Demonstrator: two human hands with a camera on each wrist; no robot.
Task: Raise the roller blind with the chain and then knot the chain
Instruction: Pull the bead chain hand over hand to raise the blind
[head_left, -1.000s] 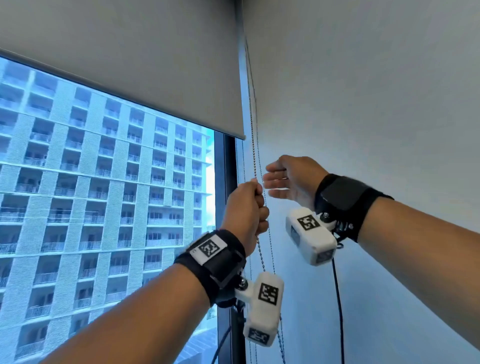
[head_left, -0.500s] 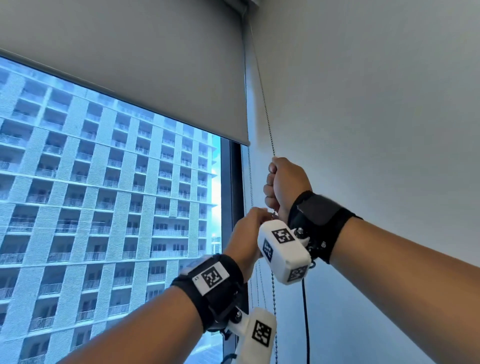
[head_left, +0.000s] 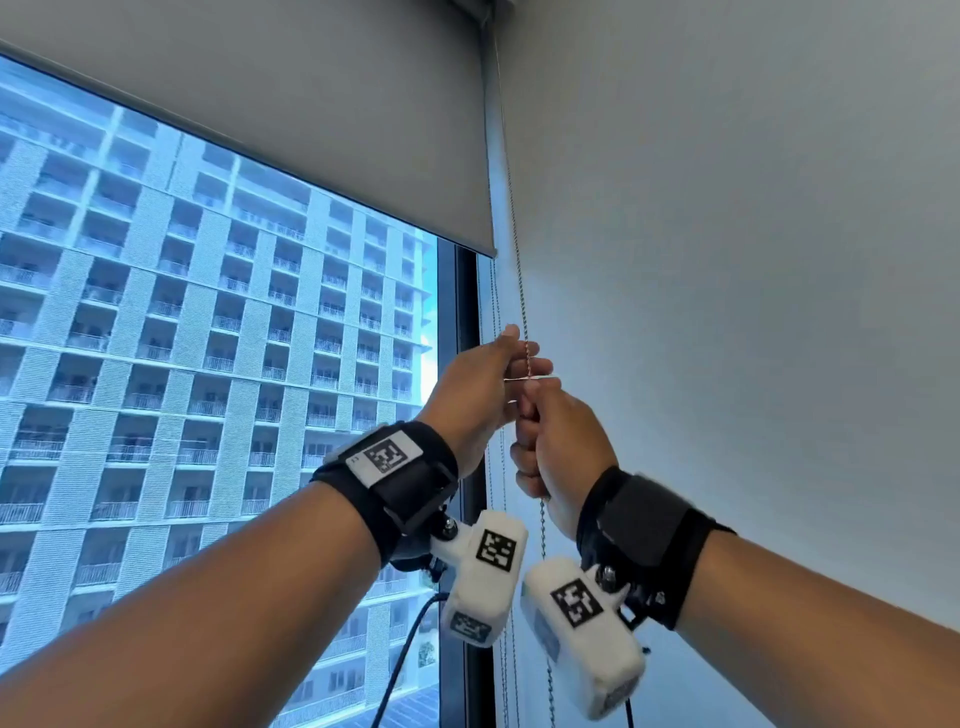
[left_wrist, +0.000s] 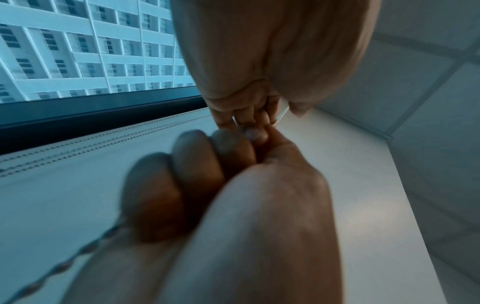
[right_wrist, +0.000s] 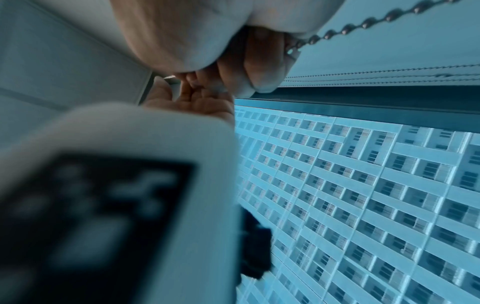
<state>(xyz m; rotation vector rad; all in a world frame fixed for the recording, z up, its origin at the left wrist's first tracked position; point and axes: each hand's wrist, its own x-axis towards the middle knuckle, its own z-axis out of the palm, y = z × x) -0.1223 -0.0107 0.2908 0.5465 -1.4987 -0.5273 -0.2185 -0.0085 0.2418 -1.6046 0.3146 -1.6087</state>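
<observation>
- Grey roller blind covered the upper left of the frame; bottom edge sat partway down the window.
- Left hand, mid-frame, pinched the chain.
- Right hand, just below & touching it, was a fist round the same chain.
- Chain ran up the right edge of the blind.

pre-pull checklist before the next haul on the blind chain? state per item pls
1. Right hand grips the chain: ok, fist closed round it, chain leaving below the fist.
2. Left hand holds the chain above the right: ok, pinched at the fingertips.
3. Strand above the hands runs straight up: ok.
4. Roller blind fully raised: not ok, bottom edge part-way down the window.
5. Knot in the chain: not ok, none visible.
6. Slack strands by the frame free of tangles: cannot tell.
</observation>
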